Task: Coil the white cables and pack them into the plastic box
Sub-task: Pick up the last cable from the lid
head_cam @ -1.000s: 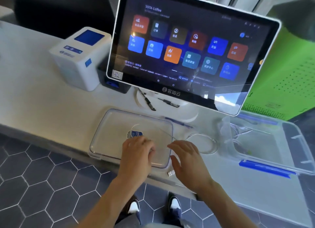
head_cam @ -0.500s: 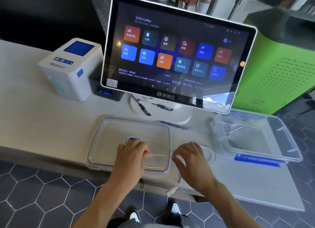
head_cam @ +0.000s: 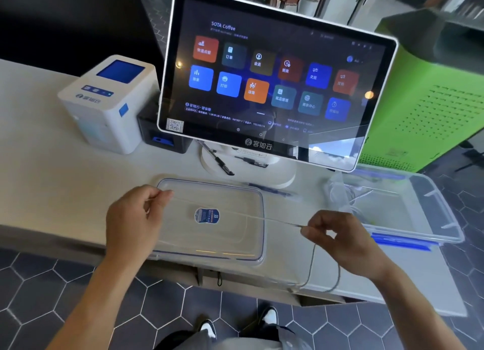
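white cable taut between left hand and right hand — above the lid

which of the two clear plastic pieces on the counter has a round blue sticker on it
The flat lid lying in front of the monitor, under the stretched white cable, bears the blue sticker. The deeper plastic box to the right has none; it has a blue latch.

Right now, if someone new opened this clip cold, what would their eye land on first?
Probably the big lit touchscreen standing at the back of the counter, its coloured tiles dominating the view. Next, the two bare hands in front: the left hand and right hand each pinch a thin white cable stretched between them above the clear lid. The open plastic box waits at the right, beside a bright green cabinet.
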